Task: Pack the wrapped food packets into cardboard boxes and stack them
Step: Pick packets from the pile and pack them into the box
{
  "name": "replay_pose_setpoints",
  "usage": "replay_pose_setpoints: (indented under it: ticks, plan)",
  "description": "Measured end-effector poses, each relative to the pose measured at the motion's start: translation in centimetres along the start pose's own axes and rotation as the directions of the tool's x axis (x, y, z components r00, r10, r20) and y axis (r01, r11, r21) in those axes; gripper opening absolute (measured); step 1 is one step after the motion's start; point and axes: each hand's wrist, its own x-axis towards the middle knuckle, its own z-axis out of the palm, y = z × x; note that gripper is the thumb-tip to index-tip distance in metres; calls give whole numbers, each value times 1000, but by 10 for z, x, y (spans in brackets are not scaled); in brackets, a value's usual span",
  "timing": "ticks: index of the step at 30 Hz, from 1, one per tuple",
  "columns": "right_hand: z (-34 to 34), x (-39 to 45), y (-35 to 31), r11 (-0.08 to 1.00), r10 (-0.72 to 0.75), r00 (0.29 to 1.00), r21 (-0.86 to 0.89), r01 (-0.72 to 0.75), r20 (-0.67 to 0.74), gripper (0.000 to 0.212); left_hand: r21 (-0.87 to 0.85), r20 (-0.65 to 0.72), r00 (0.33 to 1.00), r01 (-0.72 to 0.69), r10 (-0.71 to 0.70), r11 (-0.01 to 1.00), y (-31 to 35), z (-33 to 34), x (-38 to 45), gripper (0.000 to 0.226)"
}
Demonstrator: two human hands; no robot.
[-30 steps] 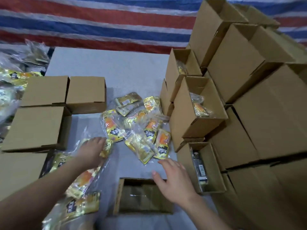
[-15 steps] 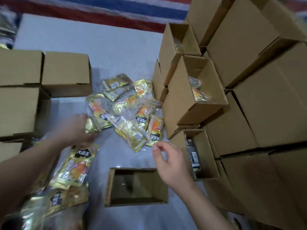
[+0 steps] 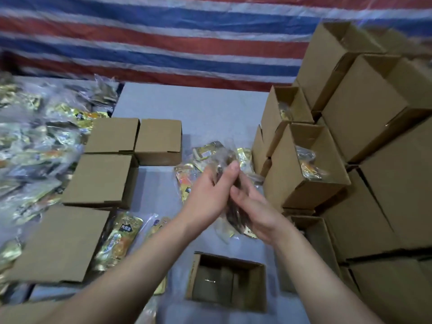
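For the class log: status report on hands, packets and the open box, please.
Left hand and right hand both holding a packet bundle above the table. Open box below, no packets inside. Path clear.

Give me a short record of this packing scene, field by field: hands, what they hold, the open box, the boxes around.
left hand: grips the packets
right hand: grips the same packets
held packets: a bunch, blurred, between both hands
open box: below the hands, looks empty
closed boxes: at left
stacked boxes: at right, some open with packets inside
loose packets: on the table
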Motion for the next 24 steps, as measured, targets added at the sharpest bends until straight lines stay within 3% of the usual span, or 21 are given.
replay_pose_setpoints:
  ticks: [2, 5, 7, 9, 11, 13, 14, 17, 20, 24]
  plan:
    - [-17, -19, 7, 993, 59, 998, -105, -58, 4, 87, 119, 143, 990, -32, 15, 992, -6, 2, -6, 62]
    - [-33, -42, 18, 936, 83, 993, -337, -107, -85, 79, 64, 409, 906, 91, -109, 994, -27, -15, -18, 51]
    - [-41, -58, 23, 863, 91, 984, -480, -156, -155, 76, 135, 360, 916, 138, -178, 981, -58, -29, -27, 57]
    - [-42, -72, 31, 747, 142, 979, -633, -204, -147, 69, 378, 216, 951, 126, -220, 917, -102, -41, -37, 61]
    - [-34, -81, 47, 516, 229, 971, -838, -179, -66, 63, 592, 207, 940, 99, -270, 800, -144, -43, -53, 63]
    - [-24, -81, 66, 235, 276, 961, -971, -44, 23, 51, 644, 244, 926, 66, -286, 762, -175, -39, -67, 55]
    - [-19, -78, 74, 151, 304, 951, -988, 10, 56, 46, 625, 235, 929, 80, -285, 776, -186, -36, -72, 47]
    - [-12, -66, 90, 54, 418, 907, -998, 35, 55, 39, 584, 192, 937, 129, -290, 802, -194, -34, -76, 35]
    - [-8, -55, 101, 27, 501, 865, -999, -29, -11, 38, 603, 220, 937, 87, -270, 793, -197, -37, -75, 43]
    - [-8, -44, 127, 20, 572, 817, -995, -96, -68, 37, 620, 208, 959, 23, -192, 784, -201, -37, -74, 37]
